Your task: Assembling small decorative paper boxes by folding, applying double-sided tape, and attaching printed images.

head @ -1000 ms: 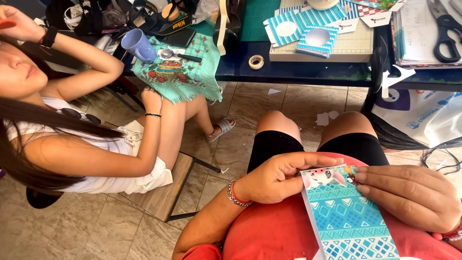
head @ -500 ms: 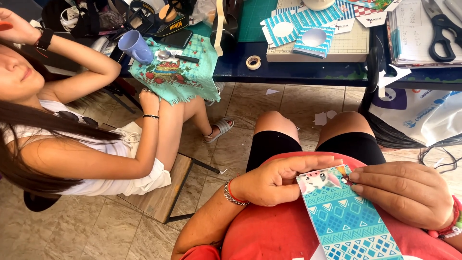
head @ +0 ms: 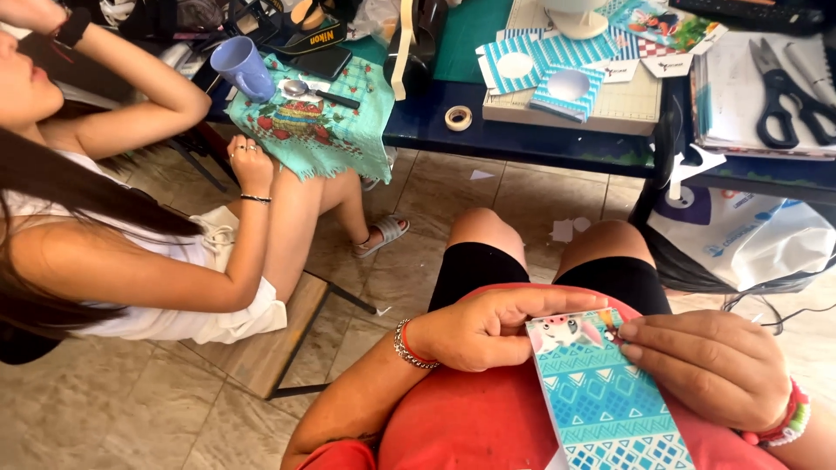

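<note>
Card (head: 601,400), turquoise-patterned with a cartoon strip on top, lies on the red lap between both hands. I see my left hand (head: 488,326) pinching its upper left edge, thumb on the face. My right hand (head: 710,365) presses fingertips (head: 629,332) on the upper right corner. Beyond my knees, a tape roll (head: 458,117) and scissors (head: 782,87) sit on the table (head: 540,139).

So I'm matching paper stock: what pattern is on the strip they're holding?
The paper strip has turquoise and white geometric bands, triangles and diamonds; clearest in the head view.
</note>
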